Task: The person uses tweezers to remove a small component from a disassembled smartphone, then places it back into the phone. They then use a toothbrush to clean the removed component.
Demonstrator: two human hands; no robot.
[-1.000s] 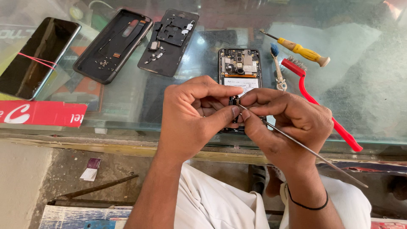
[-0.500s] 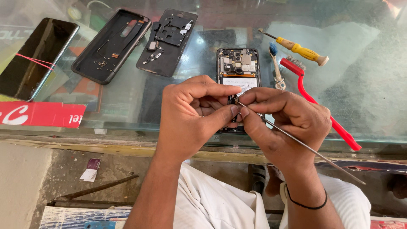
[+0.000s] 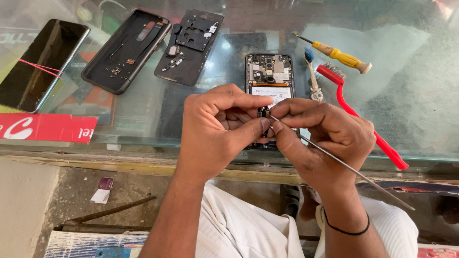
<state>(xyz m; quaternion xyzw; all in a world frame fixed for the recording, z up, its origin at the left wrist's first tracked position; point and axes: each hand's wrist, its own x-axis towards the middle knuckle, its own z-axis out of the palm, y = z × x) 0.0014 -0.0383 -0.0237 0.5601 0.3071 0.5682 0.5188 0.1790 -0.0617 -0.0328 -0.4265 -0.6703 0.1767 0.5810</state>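
My left hand (image 3: 217,131) steadies the opened phone (image 3: 268,81); right hand (image 3: 330,136) fingers pinch tweezers (image 3: 334,160), working a small part; careful lifting comes next.

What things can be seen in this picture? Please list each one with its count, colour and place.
opened phone: 1, black with bare circuit parts, centre of the glass counter, partly under the hands
thin metal tool: 1, silver, held in the right hand, tip at the phone
back cover: 1, black, upper left of centre
inner frame plate: 1, black, right of the back cover
intact phone: 1, black with a red band, far left
screwdriver: 1, yellow handle, upper right
small brush: 1, blue bristles, right of the opened phone
long-handled brush: 1, red, right side
glass counter: 1, clear
left hand: 1, over the opened phone
right hand: 1, black wrist band
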